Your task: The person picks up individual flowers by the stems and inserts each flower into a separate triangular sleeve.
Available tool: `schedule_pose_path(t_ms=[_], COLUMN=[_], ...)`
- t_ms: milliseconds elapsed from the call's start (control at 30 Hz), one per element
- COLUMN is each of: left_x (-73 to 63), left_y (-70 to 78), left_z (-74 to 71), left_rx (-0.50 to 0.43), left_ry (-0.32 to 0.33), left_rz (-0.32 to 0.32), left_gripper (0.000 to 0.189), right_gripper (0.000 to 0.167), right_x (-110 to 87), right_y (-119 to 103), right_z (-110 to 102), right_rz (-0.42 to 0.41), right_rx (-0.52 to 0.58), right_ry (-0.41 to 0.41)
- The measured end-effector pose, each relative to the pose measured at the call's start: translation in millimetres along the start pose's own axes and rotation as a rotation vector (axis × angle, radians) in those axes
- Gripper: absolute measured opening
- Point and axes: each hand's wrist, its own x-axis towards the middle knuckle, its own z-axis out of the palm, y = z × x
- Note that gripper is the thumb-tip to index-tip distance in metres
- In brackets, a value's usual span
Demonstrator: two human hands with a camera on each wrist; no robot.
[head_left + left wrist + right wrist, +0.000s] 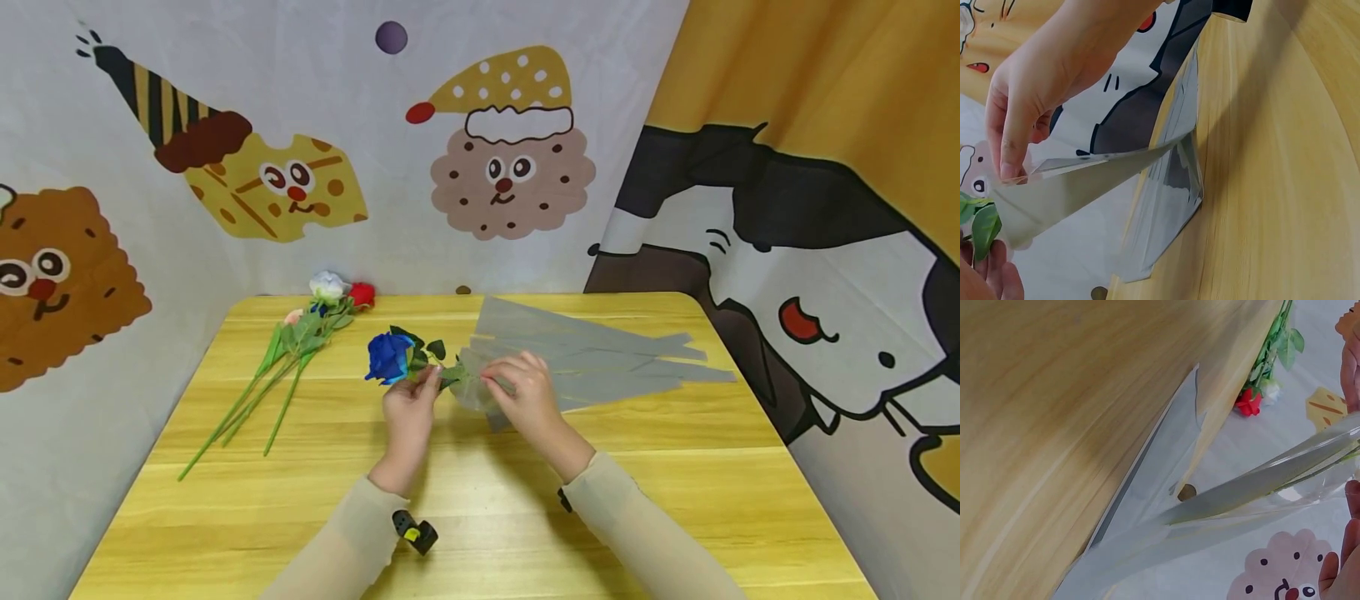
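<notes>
An artificial blue rose (389,357) lies sideways above the table, its bloom to the left. My left hand (408,408) holds its leafy stem just below the bloom, with green leaves (986,228) showing past the fingers. With thumb and fingertips, my right hand (528,396) pinches the mouth edge of a translucent grey flower sleeve (1072,194). In the right wrist view, a green stem (1310,465) runs inside the clear side of this sleeve. The sleeve's narrow end slants down over other grey sleeves (600,358) lying on the table.
Several artificial flowers lie at the table's back left, among them a white rose (328,286) and a red rose (362,294), their green stems (240,408) pointing toward the front. A printed cloth (405,167) hangs behind the wooden table (480,517). Black cameras sit at both wrists.
</notes>
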Motion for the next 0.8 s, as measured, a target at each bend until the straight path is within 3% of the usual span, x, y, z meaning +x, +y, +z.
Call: schedule_pose_path(t_ms=[300, 500, 800], left_x=[4.3, 3.7, -2.3], left_y=[6.2, 5.3, -1.0], left_z=[-1.9, -1.7, 0.7], left_rx=[-0.060, -0.060, -0.037], left_ry=[-0.032, -0.011, -0.030], left_rz=[0.004, 0.031, -0.042], left_gripper=[0.021, 0.017, 0.018], right_gripper=[0.009, 0.009, 0.009], right_x=[0.8, 1.2, 1.2], right_y=[-0.3, -0.6, -0.1], right_z=[0.0, 0.3, 1.3], right_rz=[-0.001, -0.018, -0.038], right_rx=[0.005, 0.010, -0.001], right_ry=[-0.012, 0.001, 0.004])
